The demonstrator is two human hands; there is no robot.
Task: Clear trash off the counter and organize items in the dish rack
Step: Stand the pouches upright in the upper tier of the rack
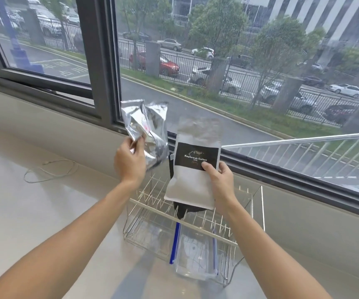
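My left hand (130, 161) holds a crumpled silver foil bag (146, 130) up in the air, to the left above the rack. My right hand (219, 180) grips a white coffee bag (192, 175) with a black label by its right edge, upright over the wire dish rack (152, 212). A black bag (183, 210) shows behind and below the coffee bag. In the rack's lower tier lies a clear plastic container (195, 253) with blue-edged sides.
The rack stands on a pale counter (45, 212) beside a low sill wall under a large window (239, 61). A thin white cable (51, 171) lies looped on the counter at the left.
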